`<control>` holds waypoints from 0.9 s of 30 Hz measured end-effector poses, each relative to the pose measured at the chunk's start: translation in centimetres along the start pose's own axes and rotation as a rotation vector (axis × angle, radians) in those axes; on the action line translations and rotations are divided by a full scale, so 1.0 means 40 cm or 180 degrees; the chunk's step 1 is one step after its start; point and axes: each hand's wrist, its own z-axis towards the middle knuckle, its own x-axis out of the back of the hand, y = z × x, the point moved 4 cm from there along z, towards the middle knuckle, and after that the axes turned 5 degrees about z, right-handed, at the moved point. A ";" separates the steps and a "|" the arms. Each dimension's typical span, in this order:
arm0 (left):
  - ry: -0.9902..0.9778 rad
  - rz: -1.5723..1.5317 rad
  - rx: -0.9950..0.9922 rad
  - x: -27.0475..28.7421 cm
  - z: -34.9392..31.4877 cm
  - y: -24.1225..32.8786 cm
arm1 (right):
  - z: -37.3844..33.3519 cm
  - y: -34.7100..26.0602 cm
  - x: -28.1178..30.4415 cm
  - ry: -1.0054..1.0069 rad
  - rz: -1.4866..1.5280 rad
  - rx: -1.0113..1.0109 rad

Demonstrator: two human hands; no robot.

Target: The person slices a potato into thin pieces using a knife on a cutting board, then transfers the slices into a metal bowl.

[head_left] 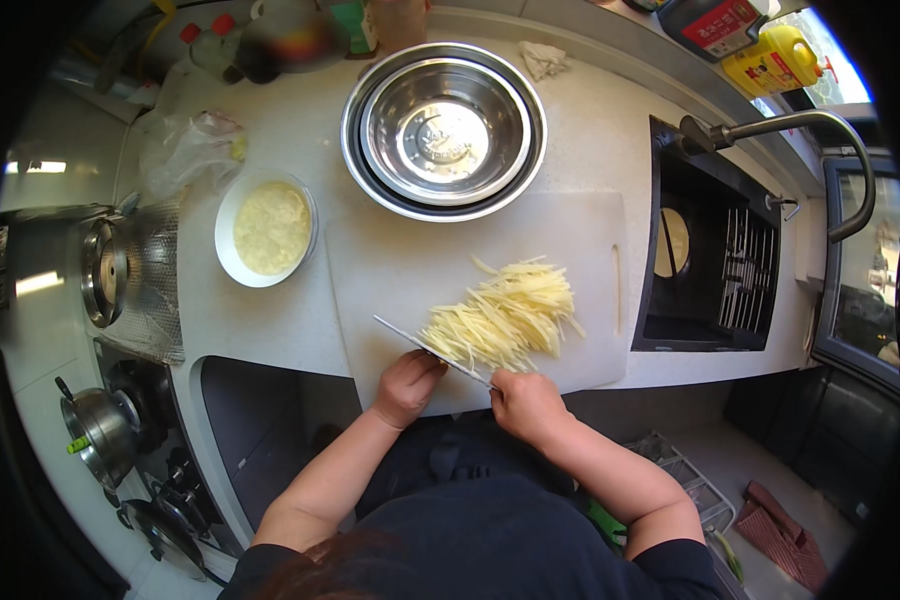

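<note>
My right hand (527,404) is closed round the handle of a kitchen knife (402,332), seen nearly edge-on with its blade slanting up to the left. Close against the near side of the blade, the fingers of my left hand (408,388) are curled and pressed together; whatever they may hold is hidden. Just beyond the blade lies a loose heap of thin, pale yellow potato strips (515,313). Under them is a white cutting board (390,250) at the counter's front edge.
Nested steel bowls (354,160) stand behind the board. To its left is a white bowl (226,228) of cloudy liquid with pale pieces. A dark sink (667,320) with a curved faucet (850,125) lies right; a pot (105,440) stands far left.
</note>
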 end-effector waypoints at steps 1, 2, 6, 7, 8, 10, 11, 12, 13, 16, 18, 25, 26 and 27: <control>0.0000 0.0000 0.0003 0.001 0.001 0.000 | 0.001 0.000 0.000 -0.0012 -0.0011 0.0004; 0.0001 0.0000 0.0006 0.001 0.001 0.001 | 0.002 0.000 -0.001 -0.0026 -0.0023 0.0009; 0.0045 0.0056 0.0030 0.003 0.002 0.003 | 0.016 0.001 -0.016 -0.0056 -0.0116 -0.0070; 0.0029 0.0068 0.0036 0.003 0.002 0.004 | 0.024 0.001 -0.026 -0.0016 -0.0120 -0.0017; 0.0013 0.0080 0.0040 0.004 0.001 0.004 | 0.035 0.002 -0.039 0.0024 -0.0125 0.0037; -0.0014 0.0094 0.0054 0.005 0.000 0.003 | 0.054 -0.013 -0.052 0.0083 -0.0079 0.0101; -0.0027 0.0095 0.0063 0.005 -0.002 0.003 | 0.066 -0.023 -0.054 0.0101 -0.0029 0.0110; -0.0041 0.0094 0.0069 0.005 -0.002 0.003 | 0.071 -0.027 -0.055 0.0122 0.0022 0.0118; -0.0042 0.0097 0.0077 0.005 -0.003 0.002 | 0.072 -0.028 -0.053 0.0171 0.0077 0.0164; -0.0027 0.0088 0.0105 0.003 -0.008 0.000 | 0.063 -0.021 -0.041 0.0309 0.0248 0.0255; 0.0011 0.0064 0.0142 -0.001 -0.013 -0.002 | 0.038 -0.019 -0.021 0.0375 0.0369 0.0260; 0.0014 -0.0014 0.0130 0.000 -0.008 -0.004 | 0.008 -0.001 -0.008 0.0110 0.0217 0.0063; 0.0019 -0.0011 0.0131 -0.001 -0.009 -0.004 | 0.009 0.001 -0.009 0.0093 0.0203 0.0043; 0.0024 -0.0008 0.0131 -0.002 -0.010 -0.005 | 0.011 0.003 -0.011 0.0076 0.0188 0.0023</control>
